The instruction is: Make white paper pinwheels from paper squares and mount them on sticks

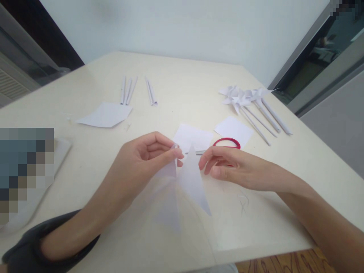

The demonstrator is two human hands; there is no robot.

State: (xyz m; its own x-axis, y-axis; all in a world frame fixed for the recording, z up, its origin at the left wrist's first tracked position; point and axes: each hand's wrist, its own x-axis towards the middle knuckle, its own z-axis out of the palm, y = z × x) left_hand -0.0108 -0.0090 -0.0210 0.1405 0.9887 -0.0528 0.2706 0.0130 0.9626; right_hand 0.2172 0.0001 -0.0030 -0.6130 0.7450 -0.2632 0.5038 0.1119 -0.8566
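My left hand is closed in a pinch on a piece of white paper near its upper middle. The paper is cut into pointed flaps, and they hang over the table, partly blurred. My right hand is just right of the paper, its fingers loosely curved and apart, with nothing visibly held. Its fingertips come close to the right flap; I cannot tell whether they touch. Red-handled scissors lie right behind my right hand, which hides part of them. Beyond the hands, a white paper sheet lies flat under the blades.
Another paper sheet lies by the scissors. Several paper pinwheels on rolled sticks are at the back right. Several rolled paper tubes lie at the back left, near a loose sheet. A thread-like scrap is on the table.
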